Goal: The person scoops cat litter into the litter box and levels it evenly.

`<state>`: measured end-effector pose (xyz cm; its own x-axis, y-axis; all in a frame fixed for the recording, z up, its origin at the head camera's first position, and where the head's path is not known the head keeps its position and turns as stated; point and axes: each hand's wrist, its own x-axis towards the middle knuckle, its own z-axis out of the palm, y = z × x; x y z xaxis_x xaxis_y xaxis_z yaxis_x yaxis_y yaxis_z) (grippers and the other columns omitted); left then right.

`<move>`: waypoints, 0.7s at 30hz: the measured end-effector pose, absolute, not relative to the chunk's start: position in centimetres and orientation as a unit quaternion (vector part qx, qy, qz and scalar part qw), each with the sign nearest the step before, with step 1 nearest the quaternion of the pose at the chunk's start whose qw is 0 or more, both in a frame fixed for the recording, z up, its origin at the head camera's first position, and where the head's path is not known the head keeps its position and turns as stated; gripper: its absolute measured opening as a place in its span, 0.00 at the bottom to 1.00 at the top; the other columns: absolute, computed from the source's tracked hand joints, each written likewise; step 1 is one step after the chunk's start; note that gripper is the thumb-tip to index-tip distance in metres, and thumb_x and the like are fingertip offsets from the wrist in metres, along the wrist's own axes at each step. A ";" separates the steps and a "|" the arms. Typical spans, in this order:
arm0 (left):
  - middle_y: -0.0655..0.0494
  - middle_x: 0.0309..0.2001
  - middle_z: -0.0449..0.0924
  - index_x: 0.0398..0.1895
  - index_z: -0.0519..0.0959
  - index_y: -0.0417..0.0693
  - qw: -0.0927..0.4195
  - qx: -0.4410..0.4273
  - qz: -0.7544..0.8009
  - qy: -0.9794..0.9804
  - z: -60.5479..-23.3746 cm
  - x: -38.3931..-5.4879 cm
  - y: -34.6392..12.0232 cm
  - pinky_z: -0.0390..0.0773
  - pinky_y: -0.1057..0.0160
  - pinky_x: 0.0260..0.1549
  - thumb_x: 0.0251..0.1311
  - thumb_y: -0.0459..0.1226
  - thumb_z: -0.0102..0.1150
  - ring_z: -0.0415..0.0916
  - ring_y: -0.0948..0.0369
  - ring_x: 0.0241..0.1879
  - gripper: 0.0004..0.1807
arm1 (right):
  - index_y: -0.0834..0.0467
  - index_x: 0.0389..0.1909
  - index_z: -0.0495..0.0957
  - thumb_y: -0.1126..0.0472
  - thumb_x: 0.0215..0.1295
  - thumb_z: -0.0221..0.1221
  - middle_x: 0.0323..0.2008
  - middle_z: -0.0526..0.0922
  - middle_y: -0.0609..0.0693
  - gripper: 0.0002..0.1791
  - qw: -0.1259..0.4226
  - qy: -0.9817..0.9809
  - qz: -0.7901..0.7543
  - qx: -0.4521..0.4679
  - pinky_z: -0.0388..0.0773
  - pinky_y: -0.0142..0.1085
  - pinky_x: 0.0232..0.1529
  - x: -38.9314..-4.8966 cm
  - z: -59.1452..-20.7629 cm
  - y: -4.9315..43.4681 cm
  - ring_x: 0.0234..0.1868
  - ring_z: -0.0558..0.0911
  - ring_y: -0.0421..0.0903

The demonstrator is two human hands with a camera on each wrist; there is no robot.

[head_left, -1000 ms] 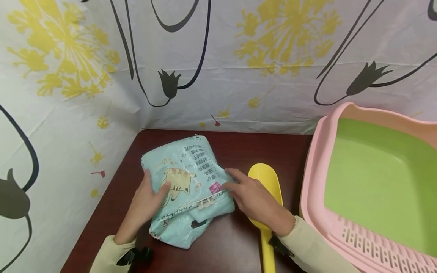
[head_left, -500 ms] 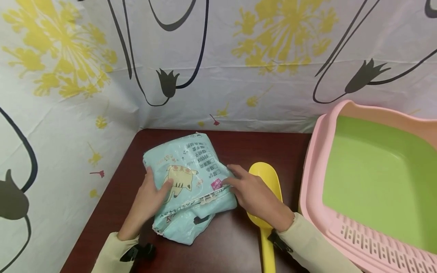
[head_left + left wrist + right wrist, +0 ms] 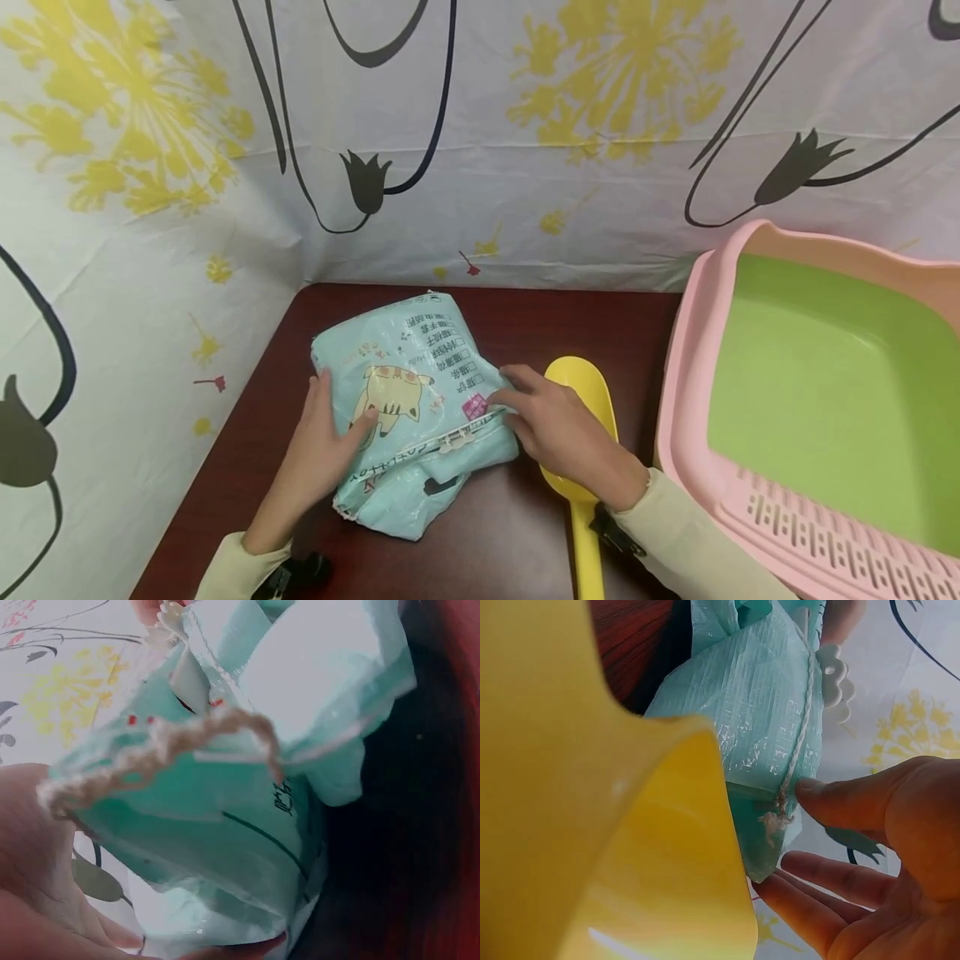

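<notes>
A light-blue cat litter bag (image 3: 438,358), printed with a cartoon cat, lies on the dark red-brown table with its folded end toward me. My left hand (image 3: 318,454) grips its left side, thumb over the cat picture and fingers reaching down along the edge, partly hidden. At the right edge, my right hand (image 3: 562,429) pinches a corner. The right wrist view shows that thumb beside a twisted string (image 3: 802,735) and the fingertips under the corner. A small whitish wavy-edged clip (image 3: 834,679) sits along the seam.
Beneath my right forearm lies a long yellow scoop (image 3: 581,383), its bowl pointing away. A pink litter box (image 3: 690,400) with a green floor fills the right side. Behind the table (image 3: 600,312) hangs a flower-patterned sheet (image 3: 487,108), which also covers the left side.
The bag has shifted slightly to the right and away from me, with both hands staying on it. My left wrist has lowered a little toward me. Scoop and litter box stay put.
</notes>
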<state>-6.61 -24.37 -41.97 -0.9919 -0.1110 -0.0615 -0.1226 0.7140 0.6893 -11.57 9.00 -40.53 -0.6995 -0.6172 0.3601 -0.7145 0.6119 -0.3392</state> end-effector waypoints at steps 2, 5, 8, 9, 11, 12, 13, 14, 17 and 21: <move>0.30 0.88 0.31 0.90 0.38 0.35 -0.011 -0.058 0.366 0.929 -41.8 -6.2 -24.2 0.52 0.21 0.74 0.79 0.50 0.61 0.39 0.30 0.85 0.55 | 0.55 0.55 0.91 0.68 0.66 0.75 0.64 0.83 0.61 0.17 0.102 -0.893 0.236 0.370 0.89 0.45 0.48 -11.6 -40.4 9.0 0.49 0.89 0.52; 0.32 0.89 0.36 0.90 0.46 0.38 -0.041 -0.044 0.348 0.935 -41.3 -5.5 -24.0 0.59 0.18 0.68 0.78 0.51 0.63 0.47 0.30 0.83 0.52 | 0.55 0.56 0.91 0.67 0.65 0.76 0.64 0.83 0.60 0.18 0.094 -0.895 0.241 0.363 0.88 0.47 0.51 -11.5 -40.2 8.9 0.51 0.89 0.53; 0.34 0.86 0.51 0.87 0.57 0.40 -0.095 -0.011 0.329 0.940 -40.8 -4.7 -23.6 0.66 0.20 0.66 0.76 0.48 0.66 0.57 0.33 0.81 0.46 | 0.56 0.56 0.91 0.65 0.66 0.77 0.64 0.83 0.60 0.18 0.090 -0.896 0.248 0.358 0.88 0.48 0.52 -11.4 -39.9 8.9 0.53 0.89 0.54; 0.35 0.85 0.56 0.86 0.61 0.40 -0.117 0.006 0.323 0.939 -40.7 -4.5 -23.4 0.67 0.21 0.66 0.74 0.46 0.68 0.59 0.34 0.80 0.44 | 0.56 0.56 0.91 0.65 0.66 0.77 0.64 0.83 0.60 0.17 0.089 -0.896 0.250 0.357 0.88 0.49 0.53 -11.4 -39.8 8.9 0.53 0.89 0.54; 0.38 0.79 0.68 0.81 0.69 0.40 -0.165 0.047 0.312 0.934 -40.7 -4.1 -23.0 0.69 0.25 0.67 0.70 0.42 0.72 0.63 0.36 0.79 0.40 | 0.56 0.55 0.91 0.64 0.66 0.77 0.64 0.84 0.60 0.17 0.088 -0.895 0.253 0.356 0.88 0.49 0.53 -11.3 -39.5 8.8 0.53 0.89 0.54; 0.40 0.76 0.73 0.78 0.73 0.40 -0.189 0.072 0.304 0.931 -40.7 -3.9 -22.8 0.70 0.26 0.67 0.67 0.40 0.74 0.64 0.37 0.79 0.38 | 0.56 0.55 0.91 0.64 0.66 0.77 0.64 0.84 0.60 0.17 0.088 -0.895 0.255 0.356 0.88 0.49 0.52 -11.3 -39.4 8.8 0.52 0.89 0.54; 0.42 0.74 0.77 0.75 0.76 0.40 -0.208 0.097 0.296 0.927 -40.7 -3.7 -22.6 0.71 0.28 0.68 0.64 0.39 0.76 0.65 0.38 0.79 0.36 | 0.56 0.55 0.91 0.64 0.66 0.77 0.64 0.84 0.60 0.17 0.086 -0.894 0.257 0.356 0.88 0.48 0.51 -11.2 -39.3 8.7 0.51 0.89 0.53; 0.43 0.71 0.79 0.71 0.79 0.40 -0.225 0.124 0.287 0.923 -40.7 -3.6 -22.4 0.72 0.32 0.69 0.62 0.38 0.78 0.66 0.38 0.78 0.34 | 0.56 0.55 0.91 0.64 0.66 0.77 0.63 0.84 0.60 0.17 0.085 -0.894 0.257 0.357 0.88 0.48 0.50 -11.2 -39.2 8.7 0.50 0.89 0.53; 0.49 0.64 0.85 0.62 0.85 0.41 -0.253 0.205 0.254 0.911 -40.9 -3.2 -22.0 0.77 0.45 0.67 0.55 0.36 0.82 0.75 0.43 0.72 0.29 | 0.55 0.55 0.91 0.62 0.66 0.77 0.63 0.84 0.58 0.18 0.083 -0.896 0.248 0.359 0.88 0.46 0.48 -10.9 -39.0 8.4 0.48 0.89 0.51; 0.57 0.55 0.87 0.54 0.88 0.46 -0.238 0.266 0.207 0.911 -41.1 -2.9 -21.5 0.83 0.54 0.56 0.53 0.39 0.85 0.81 0.53 0.58 0.25 | 0.54 0.56 0.91 0.59 0.65 0.78 0.62 0.85 0.56 0.19 0.083 -0.899 0.224 0.368 0.88 0.47 0.49 -10.3 -38.8 7.9 0.52 0.88 0.52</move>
